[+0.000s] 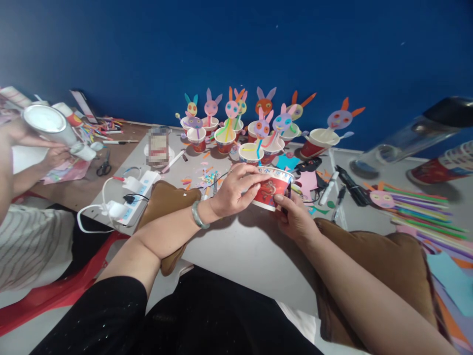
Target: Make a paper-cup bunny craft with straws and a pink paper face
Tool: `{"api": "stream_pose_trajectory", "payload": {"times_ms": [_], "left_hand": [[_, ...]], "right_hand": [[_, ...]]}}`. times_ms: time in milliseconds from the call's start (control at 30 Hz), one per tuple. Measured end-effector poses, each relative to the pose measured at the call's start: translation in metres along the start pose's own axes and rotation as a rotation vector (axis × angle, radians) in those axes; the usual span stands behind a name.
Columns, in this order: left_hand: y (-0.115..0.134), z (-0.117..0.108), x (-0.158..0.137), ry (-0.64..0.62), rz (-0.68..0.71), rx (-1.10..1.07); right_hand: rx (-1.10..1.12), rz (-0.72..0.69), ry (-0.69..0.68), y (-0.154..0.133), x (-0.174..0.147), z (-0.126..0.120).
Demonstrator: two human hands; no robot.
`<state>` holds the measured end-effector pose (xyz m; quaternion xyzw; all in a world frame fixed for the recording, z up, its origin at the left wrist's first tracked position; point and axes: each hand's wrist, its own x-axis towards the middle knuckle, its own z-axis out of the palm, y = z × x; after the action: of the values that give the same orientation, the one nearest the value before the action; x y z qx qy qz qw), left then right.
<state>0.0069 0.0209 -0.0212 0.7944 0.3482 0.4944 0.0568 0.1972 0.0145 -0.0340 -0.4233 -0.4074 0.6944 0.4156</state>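
The red cup (269,191) is in your two hands, near the middle of the tabletop (236,256), in front of the cups with paper rabbit faces (198,144). It appears lifted off the surface and leans slightly. Your grip is clamped on the cup from both sides: your left hand (236,190) lays fingers and thumb against its left side near the rim, and your right hand (295,217) presses a thumb low on the opposite side. A small dark item shows beside that thumb; what it is, you cannot be told from this view. The two-sided hold is judged suitable, since a light paper wall would dent or turn under one-sided pressure.

The decorated cups stand upright before the blue wall (236,44), probably so that their tall heads are not knocked by your arms. Paper scraps (209,180) lie to your left of the held cup; a white marker (328,189) lies to your right, presumably for easy reach. Farther right, coloured sticks (424,212) lie roughly side by side, which likely eases picking by colour. Brown cushions (377,266) lie under or beside your forearms, apparently as support. At far left, a co-worker's hands (57,156) handle a pale can (50,125).
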Motion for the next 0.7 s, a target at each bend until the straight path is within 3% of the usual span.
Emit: {"api": "stream_pose_trajectory", "payload": {"times_ms": [200,400,533,700], "left_hand": [[0.0,0.0,0.0,0.009,0.039,-0.012],[-0.003,0.003,0.0,0.019,0.083,0.03],[-0.003,0.006,-0.003,-0.027,0.042,0.052],[0.0,0.013,-0.009,-0.089,-0.081,-0.099]], "right_hand": [[0.007,0.009,-0.016,0.001,0.001,-0.001],[0.022,-0.095,-0.015,0.003,0.002,0.001],[-0.065,-0.238,0.107,0.008,0.004,-0.001],[-0.387,-0.456,0.284,0.011,0.007,-0.005]]}}
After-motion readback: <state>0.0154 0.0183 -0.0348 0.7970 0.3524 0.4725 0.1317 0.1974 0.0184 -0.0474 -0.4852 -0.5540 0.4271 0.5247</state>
